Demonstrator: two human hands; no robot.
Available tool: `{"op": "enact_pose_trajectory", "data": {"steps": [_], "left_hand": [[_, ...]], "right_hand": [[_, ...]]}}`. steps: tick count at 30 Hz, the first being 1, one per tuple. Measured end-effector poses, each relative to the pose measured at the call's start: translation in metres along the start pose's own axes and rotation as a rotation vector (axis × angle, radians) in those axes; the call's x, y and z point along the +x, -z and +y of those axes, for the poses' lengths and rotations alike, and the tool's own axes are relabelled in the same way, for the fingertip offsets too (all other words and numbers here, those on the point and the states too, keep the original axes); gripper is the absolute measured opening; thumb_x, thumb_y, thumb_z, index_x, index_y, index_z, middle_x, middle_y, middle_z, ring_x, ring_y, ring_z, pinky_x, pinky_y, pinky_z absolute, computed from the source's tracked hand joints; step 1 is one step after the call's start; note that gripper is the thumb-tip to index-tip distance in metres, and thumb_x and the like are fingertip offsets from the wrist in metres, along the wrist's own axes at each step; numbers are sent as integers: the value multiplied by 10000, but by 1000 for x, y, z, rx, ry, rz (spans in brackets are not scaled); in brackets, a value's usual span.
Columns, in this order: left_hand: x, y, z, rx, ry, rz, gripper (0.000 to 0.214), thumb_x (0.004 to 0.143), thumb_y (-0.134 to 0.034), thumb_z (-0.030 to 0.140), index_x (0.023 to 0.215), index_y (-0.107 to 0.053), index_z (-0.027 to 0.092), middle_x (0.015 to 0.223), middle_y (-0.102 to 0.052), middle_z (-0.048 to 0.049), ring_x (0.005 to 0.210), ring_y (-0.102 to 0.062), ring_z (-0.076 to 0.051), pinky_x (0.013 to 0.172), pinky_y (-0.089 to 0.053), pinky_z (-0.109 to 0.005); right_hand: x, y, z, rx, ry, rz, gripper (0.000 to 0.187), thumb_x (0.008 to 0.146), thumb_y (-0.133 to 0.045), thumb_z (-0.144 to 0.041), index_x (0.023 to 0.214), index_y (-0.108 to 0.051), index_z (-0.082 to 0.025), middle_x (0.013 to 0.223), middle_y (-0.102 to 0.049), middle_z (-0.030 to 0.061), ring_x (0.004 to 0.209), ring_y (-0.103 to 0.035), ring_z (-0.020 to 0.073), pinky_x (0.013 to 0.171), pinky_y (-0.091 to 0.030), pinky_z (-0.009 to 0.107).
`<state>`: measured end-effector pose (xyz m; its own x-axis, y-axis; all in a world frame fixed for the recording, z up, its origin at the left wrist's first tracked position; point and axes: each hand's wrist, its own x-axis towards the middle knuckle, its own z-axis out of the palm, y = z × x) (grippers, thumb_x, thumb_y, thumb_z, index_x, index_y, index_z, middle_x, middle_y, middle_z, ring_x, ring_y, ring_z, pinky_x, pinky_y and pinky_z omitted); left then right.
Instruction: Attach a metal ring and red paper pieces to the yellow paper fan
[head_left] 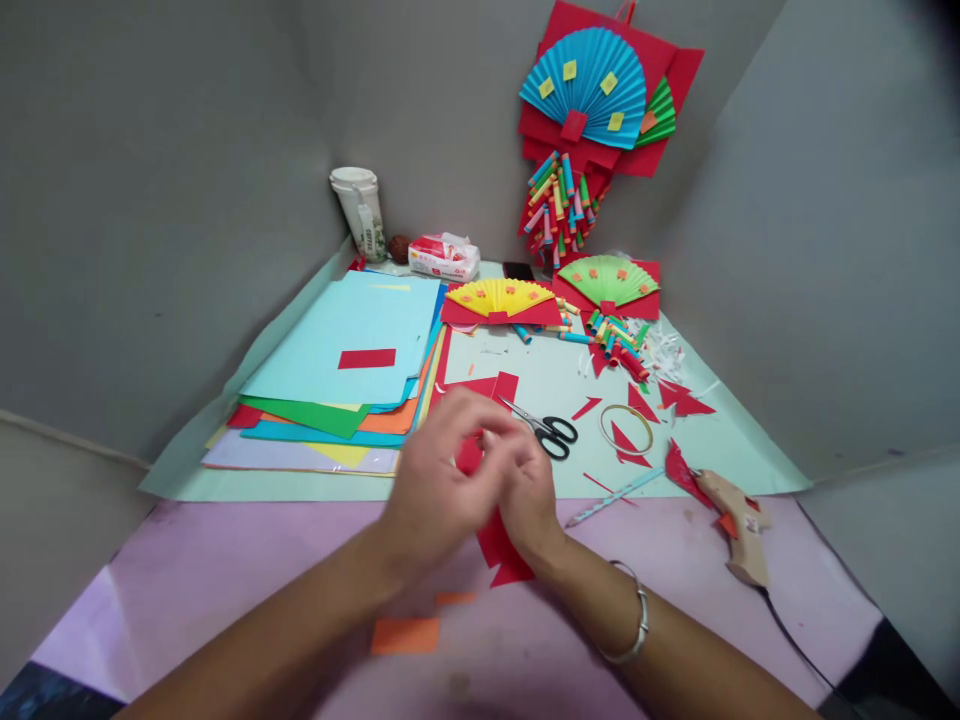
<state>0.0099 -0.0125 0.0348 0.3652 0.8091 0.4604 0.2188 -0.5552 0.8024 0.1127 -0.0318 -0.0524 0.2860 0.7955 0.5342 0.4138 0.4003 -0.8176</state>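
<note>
My left hand (450, 470), slightly blurred, has its fingers curled and pressed against my right hand (531, 495). The right fingers are folded in too, and a silver bracelet (641, 615) circles that wrist. A patch of red shows through the gap in the left fingers; whether it is held or lies behind, I cannot tell. Whatever sits between the fingertips is hidden. Beneath the hands lies cut red paper (504, 552). Black-handled scissors (556, 432) rest just beyond the right hand. Two orange paper pieces, the larger one (405, 636) nearer me, lie between my forearms.
Stacked coloured paper (322, 320) is at left. A glue gun (739, 525), a pencil (615, 497) and a tape ring (626, 430) lie at right. Behind are a yellow fan (504, 297), a green fan (609, 280), a cup (358, 215) and a tissue pack (444, 258).
</note>
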Motion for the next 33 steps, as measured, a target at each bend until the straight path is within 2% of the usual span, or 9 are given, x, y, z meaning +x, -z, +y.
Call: {"op": "enact_pose_trajectory", "data": {"steps": [2,4,6,8,10,16,20,25,33], "left_hand": [[11,12,-20,-62,227,67,112,877,-574,322,853,-601,216,847,-628,-17,832,-591,-185,808,-462,-319],[15,13,-38,-184,385,-36,188,878,-557,386,876,-605,205,859,-632,-14,829,-591,-179,791,-465,-303],[13,6,-50,-336,453,-191,228,854,-588,423,911,-607,202,888,-652,-18,848,-612,-185,769,-480,-296],[8,-2,-55,-444,466,-314,235,832,-630,405,952,-610,205,932,-670,-23,865,-634,-187,767,-492,-293],[3,-8,-55,-463,476,-352,212,818,-661,354,958,-614,202,932,-682,-23,859,-647,-181,766,-495,-288],[-3,-11,-54,-506,571,-311,150,815,-667,280,905,-596,183,844,-697,-23,802,-658,-175,756,-496,-300],[-5,-14,-59,-505,583,-336,151,818,-659,289,902,-595,180,850,-663,-17,786,-621,-163,720,-476,-288],[-9,-18,-66,-491,585,-363,165,827,-653,311,908,-579,188,807,-601,10,742,-557,-138,680,-441,-269],[-7,-16,-63,-572,642,-328,174,837,-671,343,858,-587,193,791,-615,13,761,-565,-128,726,-428,-252]], "right_hand": [[3,11,-4,123,-173,-7,148,961,-464,-269,1029,-576,-199,893,-646,26,749,-622,138,633,-515,245],[3,21,-8,248,-343,-17,135,928,-540,-303,993,-608,-207,892,-635,13,740,-598,129,651,-504,242],[0,28,-11,303,-411,-14,138,910,-572,-314,984,-633,-216,903,-639,10,763,-594,130,692,-500,250],[-4,32,-10,322,-431,5,136,908,-578,-317,980,-643,-222,943,-651,18,835,-610,145,751,-502,270],[-8,34,-7,353,-460,23,137,906,-585,-326,980,-646,-227,984,-658,25,903,-620,163,796,-505,295],[-10,35,1,379,-557,1,208,931,-539,-365,1035,-657,-228,928,-654,27,765,-590,139,711,-493,288],[-8,36,2,353,-515,-6,164,905,-583,-323,1034,-645,-244,982,-640,26,840,-598,149,732,-491,284],[-8,38,6,224,-411,-18,66,880,-605,-251,898,-667,-233,870,-605,5,812,-579,145,713,-472,271],[-6,41,4,272,-462,-58,113,900,-588,-283,898,-690,-233,840,-627,7,779,-602,147,722,-491,288]]}}
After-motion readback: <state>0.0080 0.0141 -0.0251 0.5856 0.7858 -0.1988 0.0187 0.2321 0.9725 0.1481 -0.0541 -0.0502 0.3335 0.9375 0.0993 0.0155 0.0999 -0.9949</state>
